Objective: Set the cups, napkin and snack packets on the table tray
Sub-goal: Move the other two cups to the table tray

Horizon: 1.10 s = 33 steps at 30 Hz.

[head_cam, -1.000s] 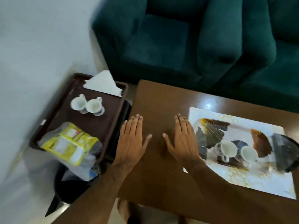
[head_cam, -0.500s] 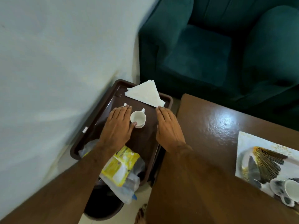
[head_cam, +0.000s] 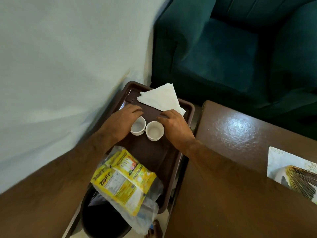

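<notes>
Two small white cups stand side by side on a dark brown tray (head_cam: 154,162). My left hand (head_cam: 122,121) curls around the left cup (head_cam: 138,128), fingers on its far side. Around the right cup (head_cam: 154,132) my right hand (head_cam: 175,125) wraps the same way. Both cups rest on the brown tray. A folded white napkin (head_cam: 163,98) lies at that tray's far end, just beyond my fingers. Yellow snack packets (head_cam: 123,179) in clear plastic overhang its near end. The patterned table tray (head_cam: 281,160) lies on the wooden table (head_cam: 240,138) at the right edge.
The brown tray sits on a black bin (head_cam: 101,219) between a pale wall (head_cam: 60,66) on the left and the wooden table. A dark green sofa (head_cam: 231,54) stands behind both. A bare foot (head_cam: 154,229) shows below the tray.
My hands left the table top and went left to the brown tray. Half a second ago they lay flat beside the cups; now each curls around one. My view swung left.
</notes>
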Available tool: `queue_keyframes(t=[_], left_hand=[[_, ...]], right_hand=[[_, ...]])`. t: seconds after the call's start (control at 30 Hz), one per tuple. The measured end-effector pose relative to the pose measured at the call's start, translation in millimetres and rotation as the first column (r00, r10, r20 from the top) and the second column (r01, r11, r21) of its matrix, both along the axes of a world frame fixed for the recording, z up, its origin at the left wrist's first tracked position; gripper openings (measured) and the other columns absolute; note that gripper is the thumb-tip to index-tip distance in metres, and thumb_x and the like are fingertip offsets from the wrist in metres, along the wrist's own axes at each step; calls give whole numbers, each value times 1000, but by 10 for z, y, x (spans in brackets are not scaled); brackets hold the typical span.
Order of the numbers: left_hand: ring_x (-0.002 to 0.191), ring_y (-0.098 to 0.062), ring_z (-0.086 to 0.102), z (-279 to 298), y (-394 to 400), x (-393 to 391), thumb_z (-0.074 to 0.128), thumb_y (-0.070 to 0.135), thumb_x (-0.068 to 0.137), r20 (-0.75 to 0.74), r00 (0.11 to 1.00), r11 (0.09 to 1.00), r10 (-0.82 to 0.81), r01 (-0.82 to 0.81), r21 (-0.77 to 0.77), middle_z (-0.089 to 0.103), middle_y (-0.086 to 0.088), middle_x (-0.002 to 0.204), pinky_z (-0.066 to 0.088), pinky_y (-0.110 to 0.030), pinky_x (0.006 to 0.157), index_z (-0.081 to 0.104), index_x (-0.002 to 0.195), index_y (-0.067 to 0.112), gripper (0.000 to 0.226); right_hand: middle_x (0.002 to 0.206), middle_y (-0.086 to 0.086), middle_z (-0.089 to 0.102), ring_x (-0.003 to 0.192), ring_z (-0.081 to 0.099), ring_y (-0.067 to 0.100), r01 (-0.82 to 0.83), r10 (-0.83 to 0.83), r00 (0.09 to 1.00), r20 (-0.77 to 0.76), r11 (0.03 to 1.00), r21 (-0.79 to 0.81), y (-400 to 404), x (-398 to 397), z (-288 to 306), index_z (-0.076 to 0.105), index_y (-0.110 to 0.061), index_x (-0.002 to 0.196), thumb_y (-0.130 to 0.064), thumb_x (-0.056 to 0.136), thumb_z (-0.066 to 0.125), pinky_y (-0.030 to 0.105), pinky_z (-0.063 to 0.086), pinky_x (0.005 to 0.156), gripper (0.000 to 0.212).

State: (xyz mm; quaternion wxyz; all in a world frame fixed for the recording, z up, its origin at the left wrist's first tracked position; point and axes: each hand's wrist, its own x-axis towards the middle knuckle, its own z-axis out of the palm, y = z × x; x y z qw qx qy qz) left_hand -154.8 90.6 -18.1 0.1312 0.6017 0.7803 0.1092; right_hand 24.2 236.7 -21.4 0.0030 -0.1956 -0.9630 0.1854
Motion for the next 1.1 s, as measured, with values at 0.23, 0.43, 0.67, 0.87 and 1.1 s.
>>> queue_keyframes(t=[0.23, 0.43, 0.67, 0.87, 1.1], left_hand=[[102, -41, 66, -39, -60, -8, 70, -6, 81, -2, 992, 987, 127, -126, 102, 70, -24, 109, 57, -49, 88, 74, 107, -4, 26], [85, -25, 58, -234, -276, 143, 59, 6, 88, 47, 901, 891, 431, -434, 135, 66, -11, 90, 40, -27, 74, 75, 96, 6, 18], [70, -32, 66, -161, -396, 490, 61, 10, 97, 150, 805, 801, 574, -590, 102, 70, -15, 76, 56, -43, 66, 74, 87, 4, 18], [70, -31, 68, -63, -384, 755, 65, 19, 98, 193, 753, 734, 629, -657, 172, 74, -15, 76, 52, -36, 65, 78, 91, 5, 20], [63, -37, 65, 84, -261, 1090, 66, 22, 97, 188, 762, 702, 620, -646, 300, 73, -19, 74, 34, -31, 58, 77, 89, 6, 21]], right_hand=[[120, 13, 71, 116, 60, 31, 65, -66, 998, -18, 998, -14, 26, 58, 26, 72, -10, 123, -11, 91, 71, 43, 50, 103, 32], [95, 13, 72, 95, 64, 33, 197, -198, 978, -58, 980, -22, -78, 191, -6, 78, -9, 107, -1, 87, 67, 44, 55, 83, 25], [86, 11, 68, 83, 63, 30, 233, -238, 971, -39, 968, -90, -232, 277, -6, 80, -9, 96, -14, 92, 65, 30, 43, 69, 16], [80, 9, 71, 76, 63, 26, 365, -388, 918, -78, 906, -216, -332, 340, -8, 77, -8, 81, -10, 86, 67, 43, 56, 78, 12], [82, 5, 75, 75, 66, 18, 417, -470, 864, -179, 869, -269, -295, 659, 159, 79, -11, 87, -11, 89, 69, 40, 59, 77, 11]])
